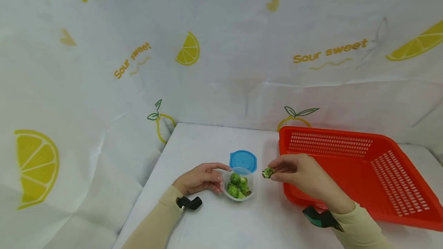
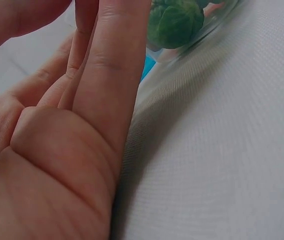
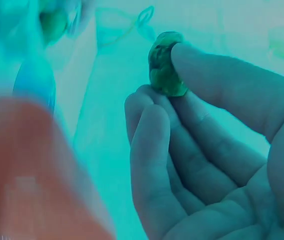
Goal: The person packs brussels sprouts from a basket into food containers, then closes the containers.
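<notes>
In the head view, my right hand (image 1: 301,172) pinches a Brussels sprout (image 1: 268,172) between thumb and fingertips, just right of a clear round plastic container (image 1: 225,192). The right wrist view gives a closer look at the held sprout (image 3: 166,65), with dark marks on one side. Several green Brussels sprouts (image 1: 234,191) lie inside the container. My left hand (image 1: 202,179) holds the container at its left rim. From the left wrist, the palm and long fingers (image 2: 107,65) show beside the container, a sprout (image 2: 174,25) visible through its wall.
A blue lid (image 1: 243,160) lies on the white table (image 1: 204,222) just behind the container. To the right stands a large red plastic basket (image 1: 287,141) with slotted walls, partly behind my right forearm. White sheeting (image 1: 221,49) printed with lemons surrounds the table's back and left.
</notes>
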{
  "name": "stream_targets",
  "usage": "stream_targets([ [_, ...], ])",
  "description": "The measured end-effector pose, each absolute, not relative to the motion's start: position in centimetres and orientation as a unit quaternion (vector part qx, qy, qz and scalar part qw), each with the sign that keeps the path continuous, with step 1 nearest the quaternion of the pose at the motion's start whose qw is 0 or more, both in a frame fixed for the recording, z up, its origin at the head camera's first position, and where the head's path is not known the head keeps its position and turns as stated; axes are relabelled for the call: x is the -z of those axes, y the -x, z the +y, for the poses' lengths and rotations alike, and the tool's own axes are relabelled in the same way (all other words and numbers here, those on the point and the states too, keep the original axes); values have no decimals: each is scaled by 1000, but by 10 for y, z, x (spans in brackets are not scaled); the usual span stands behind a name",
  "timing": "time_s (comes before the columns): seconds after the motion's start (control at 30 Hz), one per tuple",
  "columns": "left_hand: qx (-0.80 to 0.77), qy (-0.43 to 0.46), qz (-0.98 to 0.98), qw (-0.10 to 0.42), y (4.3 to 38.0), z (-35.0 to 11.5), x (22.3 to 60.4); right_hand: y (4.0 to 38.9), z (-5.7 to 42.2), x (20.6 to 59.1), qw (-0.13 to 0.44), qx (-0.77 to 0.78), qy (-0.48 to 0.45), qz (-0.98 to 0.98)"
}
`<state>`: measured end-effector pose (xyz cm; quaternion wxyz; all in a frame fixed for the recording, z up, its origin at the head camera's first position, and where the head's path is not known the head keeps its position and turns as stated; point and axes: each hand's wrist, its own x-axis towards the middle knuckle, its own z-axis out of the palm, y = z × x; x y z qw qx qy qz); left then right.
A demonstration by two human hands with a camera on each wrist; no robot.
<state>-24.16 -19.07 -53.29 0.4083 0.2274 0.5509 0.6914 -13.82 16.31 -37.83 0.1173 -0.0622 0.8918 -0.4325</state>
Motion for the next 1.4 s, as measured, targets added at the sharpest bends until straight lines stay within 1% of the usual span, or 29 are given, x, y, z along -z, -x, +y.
stream_targets([
  [0.17,-686,-229,554,411,243,-185,532,138,131,388,112,459,73,878],
  [0.3,-685,-231,553,414,244,-182,529,137,110,400,89,457,91,881],
  [0.5,-683,-234,549,422,243,-180,525,135,91,417,64,449,59,889],
  [0.83,-680,-228,554,422,242,-181,522,133,81,434,32,396,11,918],
  [1.1,-681,-222,558,419,241,-183,523,132,80,441,32,408,-15,912],
  [1.23,-680,-213,563,419,240,-185,523,133,77,449,25,409,-26,912],
  [1.4,-676,-227,569,410,241,-192,525,137,72,460,8,437,-51,898],
])
